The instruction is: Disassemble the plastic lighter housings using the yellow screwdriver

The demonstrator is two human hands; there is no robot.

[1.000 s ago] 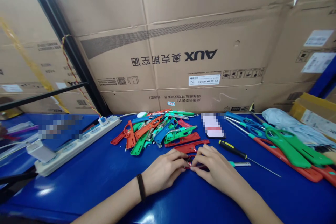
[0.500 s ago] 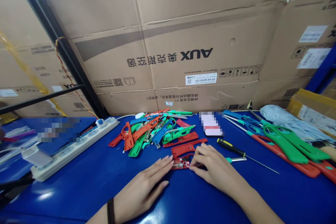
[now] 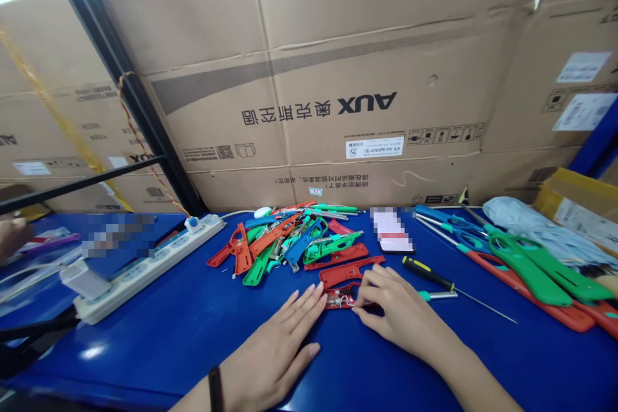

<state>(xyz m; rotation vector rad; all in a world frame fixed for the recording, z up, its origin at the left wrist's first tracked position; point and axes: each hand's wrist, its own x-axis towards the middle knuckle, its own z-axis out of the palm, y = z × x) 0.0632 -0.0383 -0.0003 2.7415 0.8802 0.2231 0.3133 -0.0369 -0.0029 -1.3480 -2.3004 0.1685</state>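
A red lighter casing half (image 3: 339, 299) lies open-side up on the blue table, with a clear tank and thin white wire inside. My left hand (image 3: 284, 344) rests flat with fingers stretched, their tips at the casing's left end. My right hand (image 3: 398, 306) bends over the other end, thumb and forefinger pinched where the white wire (image 3: 348, 302) runs to their tips. From beneath the right hand a metal lighter tube (image 3: 441, 295) with a green collar sticks out. Just beyond lies another red casing half (image 3: 345, 271). The right hand hides part of the casing.
A pile of coloured lighter parts (image 3: 290, 238) lies at the back, beside a phone (image 3: 393, 232). Right are a screwdriver (image 3: 429, 272) and several long lighters (image 3: 531, 267). A power strip (image 3: 159, 264) stands left; cardboard (image 3: 309, 64) walls the back. Another person's hand (image 3: 14, 235) shows far left.
The view has shifted slightly, so the table things appear a little farther right. Both hands keep nearly the same pose at the casing. Far left, another person's hand shows more clearly.
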